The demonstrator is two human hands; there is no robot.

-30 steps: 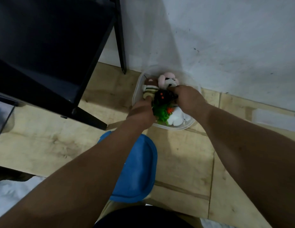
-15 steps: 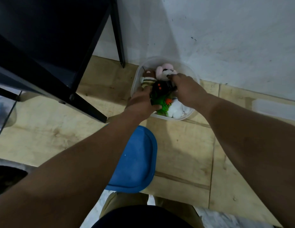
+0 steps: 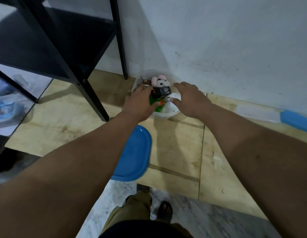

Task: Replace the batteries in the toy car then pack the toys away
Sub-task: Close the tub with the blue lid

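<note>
Head view shows a black shelf (image 3: 51, 42) on the far left. Next, the left hand (image 3: 140, 102) is curled around the black toy car (image 3: 161, 91), pressing it into the clear tub (image 3: 164, 115) by the wall. Soft toys (image 3: 160, 81) already sit inside. The right hand (image 3: 190, 98) is spread wide, holding nothing, just beside the car. Packing looks nearly done. The blue lid (image 3: 134, 155) on the floor likely goes on next.
</note>
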